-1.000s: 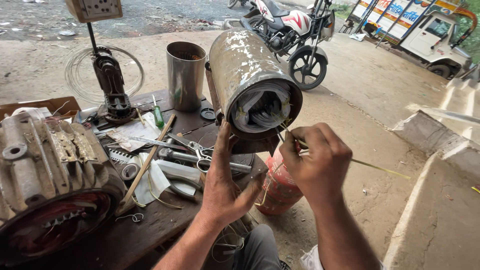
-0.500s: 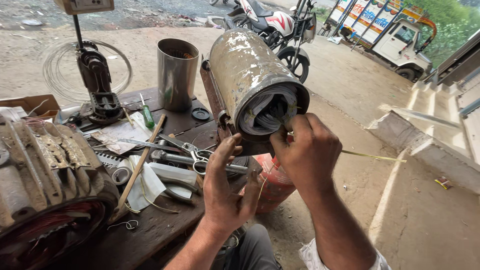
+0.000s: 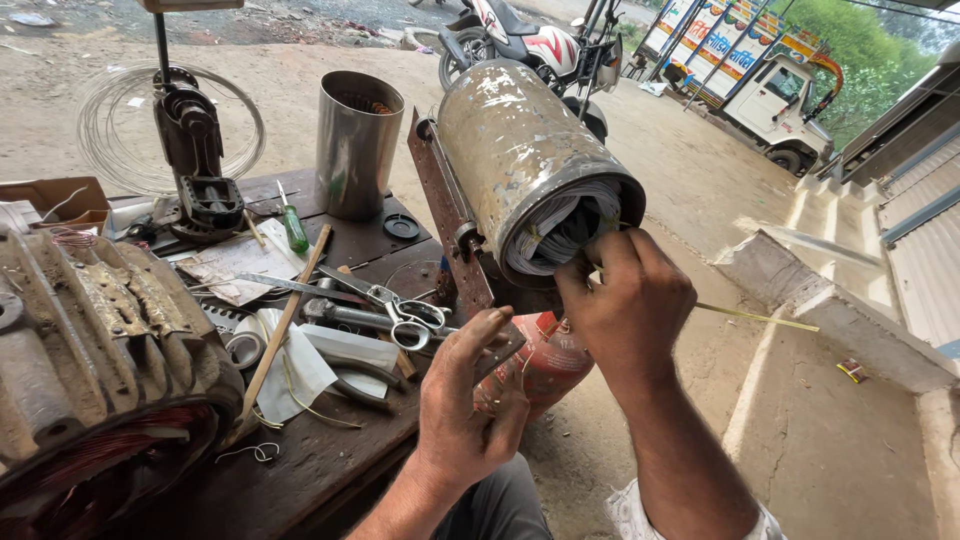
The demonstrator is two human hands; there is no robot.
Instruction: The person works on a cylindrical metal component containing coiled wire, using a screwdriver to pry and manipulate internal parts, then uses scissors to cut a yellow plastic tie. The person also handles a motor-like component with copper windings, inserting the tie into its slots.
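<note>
Now R hand pinches yellow strip at motor stator; L hand loose, half-open.

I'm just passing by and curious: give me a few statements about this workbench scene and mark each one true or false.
1. The right hand is at the open end of the metal motor cylinder, by the white windings. True.
2. The left hand grips the scissors. False: the scissors lie untouched on the bench; the left hand is below the cylinder, near its mounting bracket.
3. A green-handled screwdriver lies on the bench. True.
4. The steel cup lies on its side. False: it stands upright.
5. A motorcycle is parked behind the cylinder. True.
</note>
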